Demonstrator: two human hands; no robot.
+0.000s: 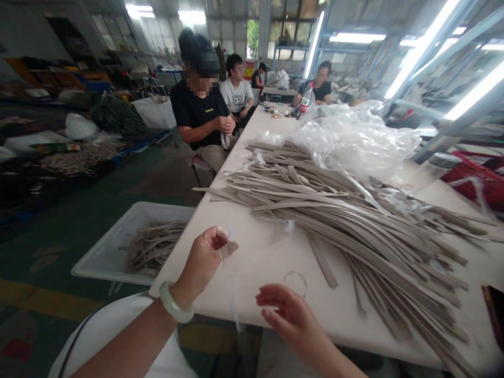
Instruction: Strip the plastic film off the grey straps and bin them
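1. Over the near edge of the cream table (252, 302), the left hand (225, 242) pinches a small taupe piece (233, 248) between thumb and fingers; a pale, translucent strip (233, 299) hangs just below it, too blurred to tell whether the two are joined.
2. Beside it, the right hand (289, 320) is loosely spread, thumb apart from the curved fingers, with nothing visible in its grasp.
3. The step in hand appears to be handling this one piece; a next move would call for a light, exact pinch, since both piece and strip look thin and limp.
4. Across the table sprawls a pile of taupe strips (334, 210), flat, long and matte, bending in shallow curves with blunt-cut ends. Whether they are fabric or soft plastic cannot be told.
5. Behind the pile, clear plastic film (354, 134) lies crumpled and glossy.
6. Left of the table, a smooth white tub (98, 265) with rounded corners holds more strips, loosely tangled.
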